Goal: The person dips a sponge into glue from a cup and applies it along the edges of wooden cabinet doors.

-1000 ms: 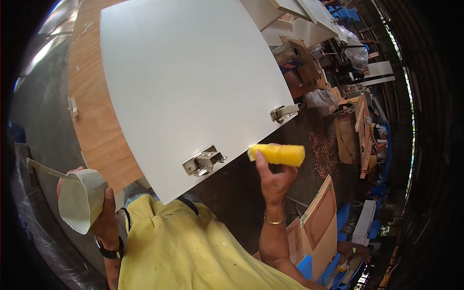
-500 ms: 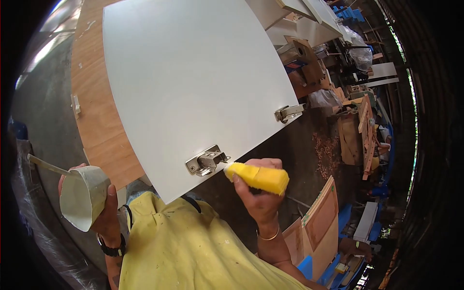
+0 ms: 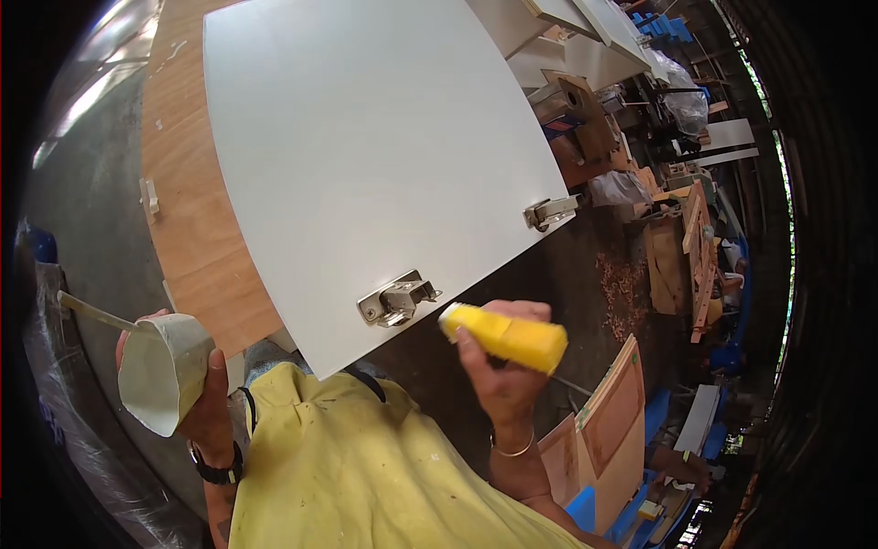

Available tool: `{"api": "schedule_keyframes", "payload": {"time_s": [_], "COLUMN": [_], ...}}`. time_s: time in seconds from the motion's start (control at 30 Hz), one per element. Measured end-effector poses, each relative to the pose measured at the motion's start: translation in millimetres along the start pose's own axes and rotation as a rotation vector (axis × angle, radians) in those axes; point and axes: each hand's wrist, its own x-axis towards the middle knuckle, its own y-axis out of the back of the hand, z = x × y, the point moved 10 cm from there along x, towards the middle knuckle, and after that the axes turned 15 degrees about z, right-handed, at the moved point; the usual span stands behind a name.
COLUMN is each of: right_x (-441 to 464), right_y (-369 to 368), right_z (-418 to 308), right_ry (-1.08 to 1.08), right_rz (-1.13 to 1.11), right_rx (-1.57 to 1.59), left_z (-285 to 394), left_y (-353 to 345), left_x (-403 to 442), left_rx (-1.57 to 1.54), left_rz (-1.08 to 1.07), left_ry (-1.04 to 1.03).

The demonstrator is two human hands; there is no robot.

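Note:
My left hand (image 3: 208,416) is closed around a pale cup (image 3: 160,380), tilted so that its opening faces me. A thin stick (image 3: 93,309) pokes out past the cup's rim on the left. Gripped in my right hand (image 3: 505,389) is a yellow sponge block (image 3: 512,339), its whitish end towards the white panel (image 3: 366,137) but apart from it. The nearer metal hinge (image 3: 398,299) is fixed close to the panel's edge, just left of the sponge. Another hinge (image 3: 551,212) sits farther along that same edge.
A plywood sheet (image 3: 197,247) lies beneath the panel. Wooden framed boards (image 3: 608,430) stand at the lower right. Wood shavings (image 3: 622,293) litter the floor near a cardboard box (image 3: 666,265). Plastic-wrapped material (image 3: 82,430) is at the far left.
My right hand has drawn the sponge back to the right, away from the nearer hinge. My left hand still holds the cup, and the whole view has shifted slightly.

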Motion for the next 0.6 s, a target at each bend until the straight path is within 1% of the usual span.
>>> {"api": "schedule_keyframes", "payload": {"time_s": [0.07,0.1,0.17,0.4,0.53,0.6], "right_x": [8.6,12.4,15.1,36.2,30.7,23.2], "right_y": [16.5,25.1,39.1,45.3,32.9,22.5], "right_z": [24.8,33.7,56.7,106.0,108.3,87.7], "right_ry": [-0.147,-0.130,-0.166,-0.204,-0.183,-0.179], "right_rz": [0.123,0.175,0.268,0.275,0.214,0.159], "right_rx": [0.009,-0.013,-0.017,-0.102,-0.108,-0.146], "left_z": [-1.0,-0.5,-0.9,-5.1,-3.4,-0.1], "left_y": [-0.5,0.2,0.0,1.1,3.0,5.1], "left_x": [-1.1,-1.5,-2.8,-6.4,-7.6,-6.9], "left_rx": [-0.014,-0.024,-0.030,-0.014,-0.007,0.022], "left_rz": [0.010,0.014,0.016,0.004,0.015,0.010], "left_ry": [0.011,0.021,0.032,0.031,0.038,-0.005]}}
